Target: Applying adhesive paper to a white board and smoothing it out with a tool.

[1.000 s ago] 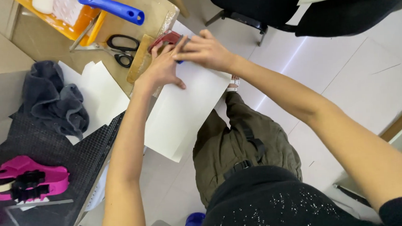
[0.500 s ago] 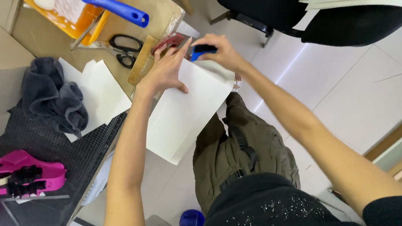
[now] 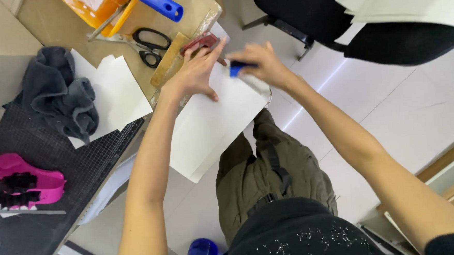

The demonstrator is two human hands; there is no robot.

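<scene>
We press our left hand (image 3: 195, 72) flat and open on the white sheet (image 3: 211, 123) at the table edge (image 3: 201, 25). Our right hand (image 3: 257, 64) grips a blue-capped tool (image 3: 242, 69) against the sheet's upper edge. Work appears just begun; most of the sheet looks unmarked. Scissors (image 3: 147, 43) lie near.

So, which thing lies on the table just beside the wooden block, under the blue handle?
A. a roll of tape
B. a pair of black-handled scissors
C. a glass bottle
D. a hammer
B: the scissors with black handles lie on the brown table, between the wooden block and the orange tray, below the blue handle.
</scene>
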